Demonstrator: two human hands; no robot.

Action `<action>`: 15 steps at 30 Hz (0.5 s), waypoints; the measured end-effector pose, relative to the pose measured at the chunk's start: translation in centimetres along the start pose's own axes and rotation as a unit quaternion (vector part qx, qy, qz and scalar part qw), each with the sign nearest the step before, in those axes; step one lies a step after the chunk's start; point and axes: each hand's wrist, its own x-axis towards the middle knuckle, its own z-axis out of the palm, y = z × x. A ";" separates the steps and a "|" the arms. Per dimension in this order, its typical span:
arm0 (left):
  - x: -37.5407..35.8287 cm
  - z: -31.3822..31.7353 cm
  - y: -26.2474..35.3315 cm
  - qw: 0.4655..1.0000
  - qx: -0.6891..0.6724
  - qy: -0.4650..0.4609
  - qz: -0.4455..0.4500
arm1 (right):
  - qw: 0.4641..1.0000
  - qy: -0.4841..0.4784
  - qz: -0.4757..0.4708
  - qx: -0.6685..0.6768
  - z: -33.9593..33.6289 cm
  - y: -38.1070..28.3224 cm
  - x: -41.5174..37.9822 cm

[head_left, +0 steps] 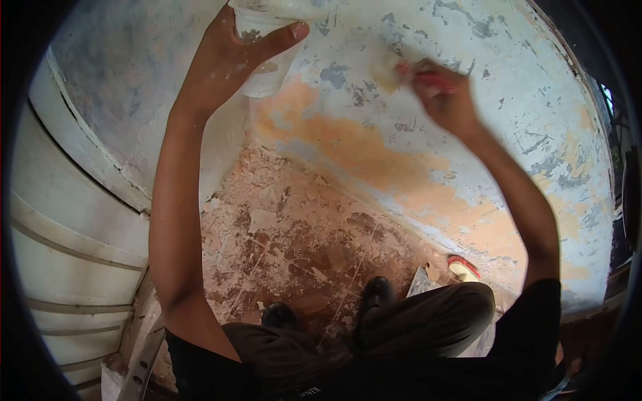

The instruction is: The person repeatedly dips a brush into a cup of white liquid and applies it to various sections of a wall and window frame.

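Note:
My left hand (227, 63) is wrapped round a white plastic cup (265, 81), thumb across its near side, at the upper left against the wall. Pale smears show on the cup and flecks on the hand. Over to the right, my right hand (445, 100) is closed on the red handle of a paintbrush (386, 72), blurred by motion. The brush's pale bristles overlap the wall (374, 144), whose white coat is patched with grey and orange.
Flakes and dust cover the reddish floor (294, 247) around my shoes. A red and cream brush (463, 269) lies at the wall's foot on the right. A cream ribbed panel (73, 260) stands on the left, with a metal bar (142, 364) near it.

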 end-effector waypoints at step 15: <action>-0.6 0.4 0.2 1.000 0.016 0.023 -0.003 | 0.965 -0.118 -0.132 -0.193 15.1 -0.1 -14.5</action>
